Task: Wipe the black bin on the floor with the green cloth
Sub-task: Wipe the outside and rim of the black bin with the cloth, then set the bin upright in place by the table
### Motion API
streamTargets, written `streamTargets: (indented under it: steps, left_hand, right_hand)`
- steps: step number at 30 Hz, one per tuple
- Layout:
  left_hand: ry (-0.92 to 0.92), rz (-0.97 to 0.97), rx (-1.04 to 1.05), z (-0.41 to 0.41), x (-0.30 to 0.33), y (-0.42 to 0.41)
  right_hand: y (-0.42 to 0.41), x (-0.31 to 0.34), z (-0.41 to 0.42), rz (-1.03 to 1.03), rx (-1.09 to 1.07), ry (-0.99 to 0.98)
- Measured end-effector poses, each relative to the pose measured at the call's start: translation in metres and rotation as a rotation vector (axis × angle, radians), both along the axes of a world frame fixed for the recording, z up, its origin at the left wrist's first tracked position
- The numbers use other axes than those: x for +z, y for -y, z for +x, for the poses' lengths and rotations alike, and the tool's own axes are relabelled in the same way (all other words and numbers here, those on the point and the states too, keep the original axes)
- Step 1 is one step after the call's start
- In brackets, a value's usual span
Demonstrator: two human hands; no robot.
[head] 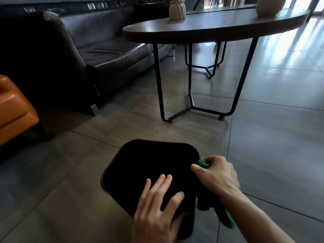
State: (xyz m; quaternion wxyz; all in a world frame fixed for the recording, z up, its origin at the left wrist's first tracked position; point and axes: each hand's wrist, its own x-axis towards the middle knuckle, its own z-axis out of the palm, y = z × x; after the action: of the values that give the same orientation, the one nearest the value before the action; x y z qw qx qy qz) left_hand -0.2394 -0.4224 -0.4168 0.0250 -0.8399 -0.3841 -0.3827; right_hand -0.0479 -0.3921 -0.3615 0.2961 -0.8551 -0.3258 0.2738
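Note:
The black bin (147, 165) stands on the grey tiled floor at the bottom centre, seen from above, its top looking flat and dark. My left hand (157, 209) rests on its near side with fingers spread and fairly straight, the thumb down the bin's front edge. My right hand (215, 174) grips the green cloth (204, 163) against the bin's right edge. More of the cloth hangs below my right wrist in shadow, with a green end showing by the forearm.
A dark leather sofa (98, 55) runs along the left, with an orange seat (14, 109) at the far left edge. A dark oval table (210, 27) on thin black metal legs stands ahead, carrying a white vase (177, 10). Glossy floor tiles (271, 137) spread to the right.

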Motion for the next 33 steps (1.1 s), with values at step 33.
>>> streamTargets:
  steps: [33]
  left_hand:
    - [0.417,-0.799,0.311,-0.081,-0.011,-0.101]
  right_hand:
    - [0.006,-0.036,0.017,0.273,0.476,0.502]
